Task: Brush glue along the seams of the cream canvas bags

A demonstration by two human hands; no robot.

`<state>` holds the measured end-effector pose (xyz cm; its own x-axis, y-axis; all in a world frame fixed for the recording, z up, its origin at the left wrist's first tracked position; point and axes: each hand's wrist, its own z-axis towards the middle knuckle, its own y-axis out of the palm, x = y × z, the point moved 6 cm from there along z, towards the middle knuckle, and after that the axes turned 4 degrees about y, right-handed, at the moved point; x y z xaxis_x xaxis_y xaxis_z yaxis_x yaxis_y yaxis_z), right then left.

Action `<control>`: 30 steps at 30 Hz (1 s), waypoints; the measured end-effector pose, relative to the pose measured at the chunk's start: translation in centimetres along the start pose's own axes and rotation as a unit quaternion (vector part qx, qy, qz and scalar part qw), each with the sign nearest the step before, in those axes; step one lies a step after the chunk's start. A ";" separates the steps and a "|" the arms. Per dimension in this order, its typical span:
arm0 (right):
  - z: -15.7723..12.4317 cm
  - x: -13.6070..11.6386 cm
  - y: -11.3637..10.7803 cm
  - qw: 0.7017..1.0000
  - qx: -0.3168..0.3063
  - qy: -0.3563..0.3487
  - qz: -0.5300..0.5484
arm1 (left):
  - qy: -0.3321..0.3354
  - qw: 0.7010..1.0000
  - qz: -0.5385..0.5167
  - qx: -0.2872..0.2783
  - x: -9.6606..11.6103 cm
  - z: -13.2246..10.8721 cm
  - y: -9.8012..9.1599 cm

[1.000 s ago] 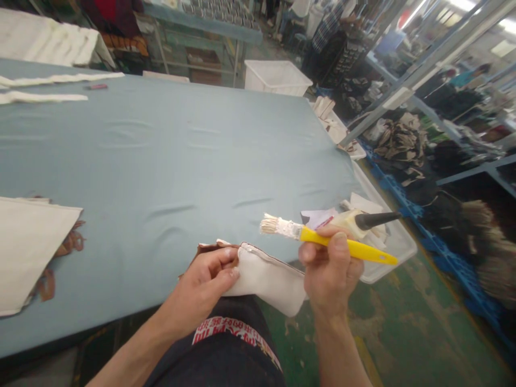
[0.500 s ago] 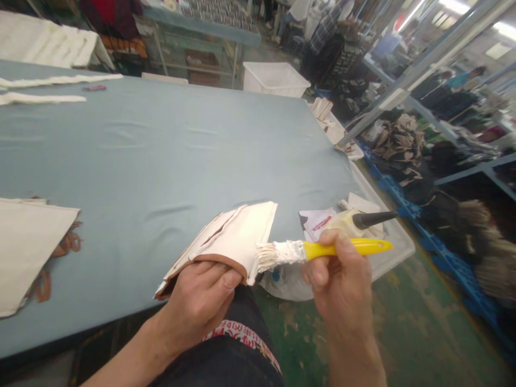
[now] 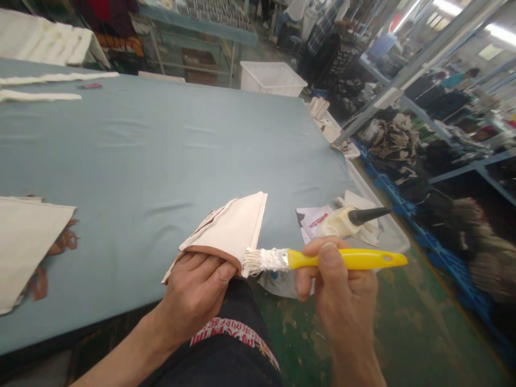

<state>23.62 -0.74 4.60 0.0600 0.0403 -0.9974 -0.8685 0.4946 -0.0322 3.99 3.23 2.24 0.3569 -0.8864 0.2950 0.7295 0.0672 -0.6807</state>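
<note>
My left hand (image 3: pixel 195 293) is closed on a cream fabric pouch (image 3: pixel 229 228) with a brown edge, holding it over the near edge of the blue-grey table (image 3: pixel 161 150). My right hand (image 3: pixel 342 301) grips a yellow-handled brush (image 3: pixel 322 259) whose glue-caked bristles touch the pouch's lower right corner. My dark trouser leg with red print (image 3: pixel 226 344) is below both hands.
A clear tray (image 3: pixel 397 236) at the table's right end holds a glue bottle with a black nozzle (image 3: pixel 350 219) and paper scraps. Cream fabric pieces (image 3: pixel 28 242) lie at the left edge, white strips at the far left. A white bin (image 3: pixel 272 78) stands behind the table.
My left hand lifted the pouch from my lap onto the table's edge and turned it flat side up. The brush swung down from above the tray to the pouch's corner.
</note>
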 end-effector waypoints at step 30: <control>-0.9 1.9 0.8 0.996 -0.036 0.077 -0.007 | -0.002 1.000 0.019 -0.010 -0.2 -1.2 1.2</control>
<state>22.62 -1.05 2.64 0.0003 -0.1025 -0.9947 -0.9016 0.4302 -0.0446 4.13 2.97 0.56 0.3869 -0.8815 0.2706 0.7028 0.0920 -0.7054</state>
